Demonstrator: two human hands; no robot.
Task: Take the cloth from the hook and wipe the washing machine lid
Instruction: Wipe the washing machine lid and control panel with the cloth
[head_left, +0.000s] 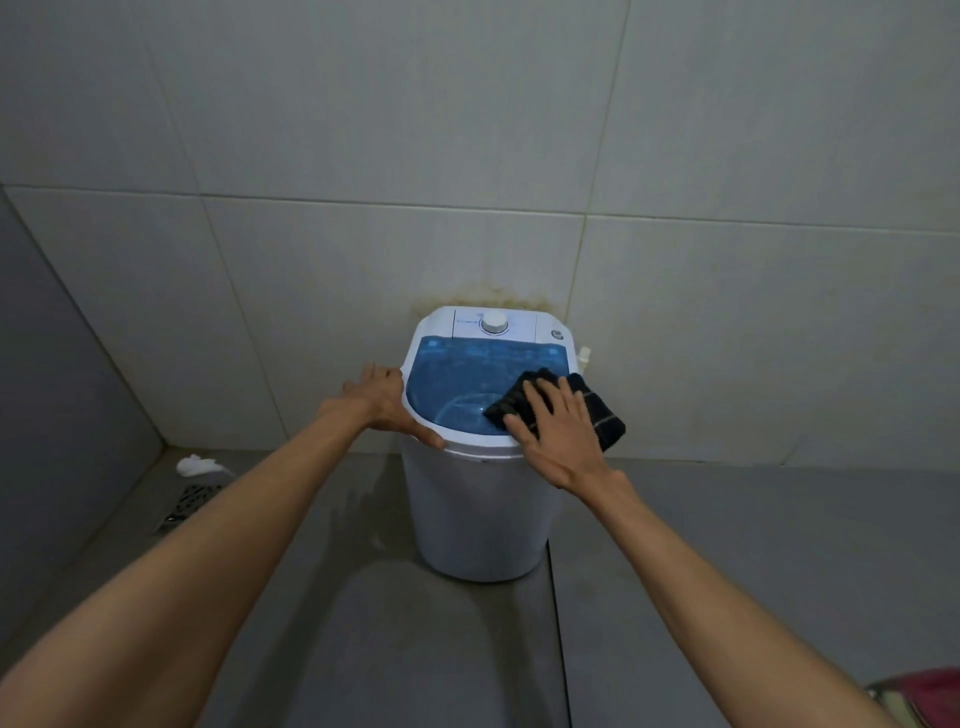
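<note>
Pale tiled wall (363, 156), stained brownish just behind the appliance; grey floor (727, 545) below.

Item: small white washing machine (472, 519), standing on the floor against the wall. Control dial (494, 322) at the rear of its top.

Item: washing machine lid (457, 379), translucent blue, closed, lying flat in front of the dial.

Item: cloth (597, 410), dark with thin pale lines, folded. It lies on the right part of the lid and overhangs the right rim. The hook is not in view.

Right hand (558, 421): flat, fingers spread, palm pressed down on the cloth; it pins the cloth to the lid rather than gripping it.

Left hand (387, 402): open, holding nothing, laid against the machine's left rim, thumb along the front edge, apparently steadying the body.

Other: floor drain grate (189, 501) at left; a crumpled white scrap (195, 465) beside it; a reddish object (930, 696) at the lower right corner, not identifiable.

Step in hand, by judgement: the wiping itself, with the cloth already off the hook.

Next move, by judgement: sliding the cloth leftward across the uncovered blue area under even downward pressure, while the left hand braces the light machine against shifting.
</note>
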